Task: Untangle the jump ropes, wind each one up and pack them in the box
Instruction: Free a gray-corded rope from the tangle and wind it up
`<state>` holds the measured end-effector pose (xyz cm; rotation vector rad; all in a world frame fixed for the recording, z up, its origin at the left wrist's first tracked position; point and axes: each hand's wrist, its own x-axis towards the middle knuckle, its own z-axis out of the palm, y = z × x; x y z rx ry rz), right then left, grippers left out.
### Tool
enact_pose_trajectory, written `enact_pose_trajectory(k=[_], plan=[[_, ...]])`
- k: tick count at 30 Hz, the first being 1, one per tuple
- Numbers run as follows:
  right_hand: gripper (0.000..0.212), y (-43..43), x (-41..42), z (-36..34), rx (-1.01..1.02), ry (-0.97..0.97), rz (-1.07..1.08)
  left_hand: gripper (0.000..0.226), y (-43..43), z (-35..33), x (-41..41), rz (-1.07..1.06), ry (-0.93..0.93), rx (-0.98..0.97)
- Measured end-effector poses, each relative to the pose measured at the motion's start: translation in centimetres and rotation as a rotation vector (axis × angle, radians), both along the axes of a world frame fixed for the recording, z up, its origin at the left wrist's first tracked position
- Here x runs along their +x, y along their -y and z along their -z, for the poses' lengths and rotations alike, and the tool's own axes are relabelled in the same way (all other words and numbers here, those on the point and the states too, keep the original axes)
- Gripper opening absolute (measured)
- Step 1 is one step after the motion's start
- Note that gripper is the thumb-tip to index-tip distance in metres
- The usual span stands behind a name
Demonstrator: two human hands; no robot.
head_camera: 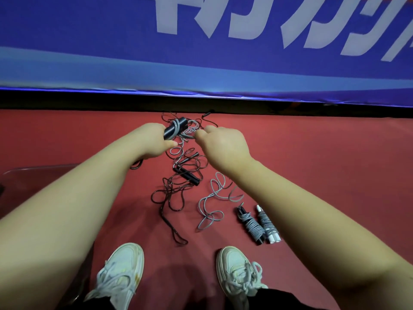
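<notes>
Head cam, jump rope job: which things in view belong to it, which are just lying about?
Job: left hand holding black handles; right hand pinching grey rope; dark jump rope, tangled; black-handled wound rope; white-handled wound rope; clear box.
Not job: white shoes; blue banner; red floor.

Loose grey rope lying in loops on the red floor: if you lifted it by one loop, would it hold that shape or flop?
Probably flop: the loose grey rope lies in soft, uneven curls, so it looks limp. It seems light, being thin. It may snag, since the dark rope beside it lies just as loopy.
</notes>
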<state>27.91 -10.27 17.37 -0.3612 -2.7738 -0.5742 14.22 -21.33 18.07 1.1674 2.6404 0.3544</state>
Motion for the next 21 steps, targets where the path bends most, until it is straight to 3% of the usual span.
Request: enact_pose_trajectory(k=[4, 7, 11, 14, 17, 21], plan=[[0.011, -0.1, -0.3, -2.1, 0.185, -0.082, -0.317, 0.03, 0.1, -0.1, 0.7, 0.123, 0.025, -0.131], [0.027, -1.1, -0.7, -2.9, 0.147, -0.02, -0.626, 0.032, 0.9, 0.2, 1.4, 0.267, 0.176, -0.249], [0.04, -1.3, -0.7, -4.1, -0.028, 0.118, -0.69, 0.035, 2.1, 0.1, 2.4, 0.434, 0.294, -0.336], [0.048, -1.7, -0.6, -4.8, -0.303, 0.285, -0.49, 0.031, 2.7, -0.6, 3.0, 0.495, 0.43, -0.293], [0.044, -2.6, -0.5, -3.9, -0.746, 0.463, -0.38, 0.028, 3.1, -1.0, 3.9, 0.541, 0.509, -0.285], [0.011, -3.5, 0.1, -0.9, -1.424, 0.364, -0.431, 0.021, 3.1, -1.8, 5.2, 0.548, 0.696, -0.193]])
